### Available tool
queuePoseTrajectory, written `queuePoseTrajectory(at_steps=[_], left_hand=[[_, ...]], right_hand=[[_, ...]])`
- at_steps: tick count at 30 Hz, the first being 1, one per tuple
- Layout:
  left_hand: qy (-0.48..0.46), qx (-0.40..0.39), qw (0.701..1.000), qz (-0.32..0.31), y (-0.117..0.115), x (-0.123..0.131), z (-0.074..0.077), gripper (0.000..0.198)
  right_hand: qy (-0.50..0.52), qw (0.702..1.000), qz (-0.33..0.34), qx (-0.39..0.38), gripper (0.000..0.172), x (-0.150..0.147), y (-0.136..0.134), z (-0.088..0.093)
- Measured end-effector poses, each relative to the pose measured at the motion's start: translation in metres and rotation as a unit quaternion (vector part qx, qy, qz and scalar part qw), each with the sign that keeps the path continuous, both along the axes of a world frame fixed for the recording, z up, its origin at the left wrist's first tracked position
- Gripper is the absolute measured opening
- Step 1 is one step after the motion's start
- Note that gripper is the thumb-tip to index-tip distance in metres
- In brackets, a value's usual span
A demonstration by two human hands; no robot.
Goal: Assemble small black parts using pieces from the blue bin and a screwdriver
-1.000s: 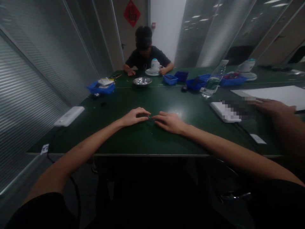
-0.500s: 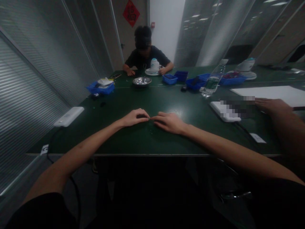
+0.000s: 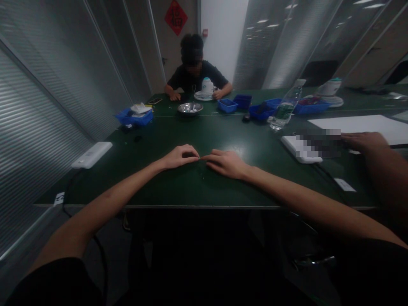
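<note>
My left hand [image 3: 181,157] rests low over the dark green table [image 3: 165,187], thumb and fingertips pinched together. Whatever lies in that pinch is too small to name. From the other side my right hand [image 3: 228,163] reaches in, palm down, its index fingertip almost meeting the left fingertips. The right fingers are bent and close together, and their tips are partly hidden, so any tiny thing in them cannot be made out. A small pale speck [image 3: 203,178] lies on the table just below the fingertips.
Beyond my hands stand a metal bowl [image 3: 190,109], several blue trays [image 3: 227,106] and a water bottle [image 3: 284,108]. White boxes with cables lie left [image 3: 93,155] and right [image 3: 288,146]. A person [image 3: 191,63] sits opposite; another person's hand [image 3: 366,140] is at the right.
My hands keep nearly the same place and pose. The other person's hand at the right has shifted very slightly.
</note>
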State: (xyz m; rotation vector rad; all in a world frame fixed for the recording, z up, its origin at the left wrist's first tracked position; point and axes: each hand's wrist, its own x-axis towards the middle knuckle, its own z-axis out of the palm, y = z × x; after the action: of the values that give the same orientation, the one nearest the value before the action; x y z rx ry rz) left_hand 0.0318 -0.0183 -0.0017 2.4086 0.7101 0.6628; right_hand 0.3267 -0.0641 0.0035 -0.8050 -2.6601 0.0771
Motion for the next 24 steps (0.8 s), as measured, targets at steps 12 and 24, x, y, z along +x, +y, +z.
queuePoseTrajectory(at_steps=[12, 24], left_hand=[[0.013, 0.045, 0.991, 0.124, 0.015, -0.026, 0.005, 0.031], [0.071, 0.101, 0.923, 0.364, 0.050, -0.097, 0.011, 0.031]], right_hand=[[0.004, 1.000, -0.003, -0.001, 0.042, -0.001, -0.001, 0.002], [0.001, 1.000, 0.004, 0.000, 0.042, 0.000, -0.001, 0.002]])
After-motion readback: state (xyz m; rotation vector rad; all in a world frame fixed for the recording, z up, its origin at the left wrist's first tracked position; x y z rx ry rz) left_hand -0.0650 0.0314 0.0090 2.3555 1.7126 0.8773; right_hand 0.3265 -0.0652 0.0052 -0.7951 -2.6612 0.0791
